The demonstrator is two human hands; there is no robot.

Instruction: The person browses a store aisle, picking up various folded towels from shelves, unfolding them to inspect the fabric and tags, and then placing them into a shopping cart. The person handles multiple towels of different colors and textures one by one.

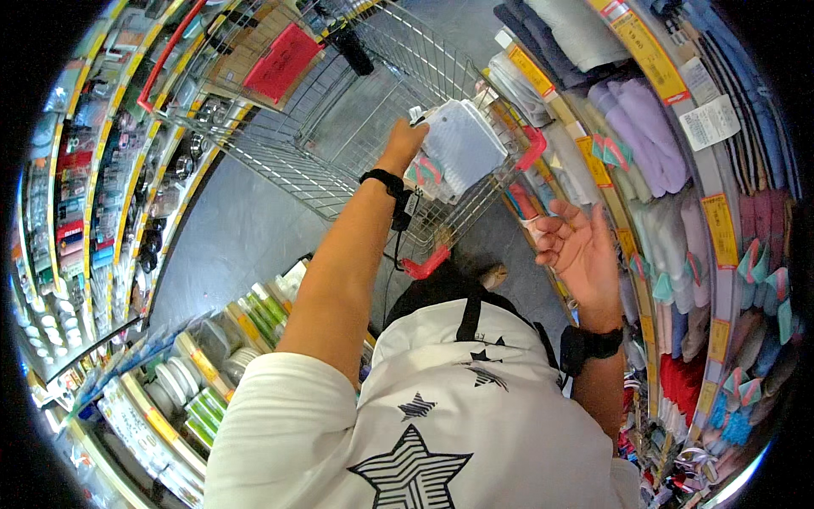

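My left hand (405, 145) grips the edge of a folded pale blue-grey cloth (461, 146), which looks like a towel with a tag. The cloth is at the near end of a wire shopping cart (280, 172), over its basket. Whether it rests on the wire cannot be told. Beside the cloth, close under my left hand, shows a pink and teal label (425, 172). My right hand (579, 251) is raised to the right of the cart with fingers apart and holds nothing. It is near the shelves of folded towels (639, 137).
A red sign (280, 62) and a black object (350, 48) are at the cart's far end. Red plastic corners (426, 262) cap its near end. Shelves of small goods (82, 210) line the left, and white dishes (175, 382) stand on a shelf at lower left.
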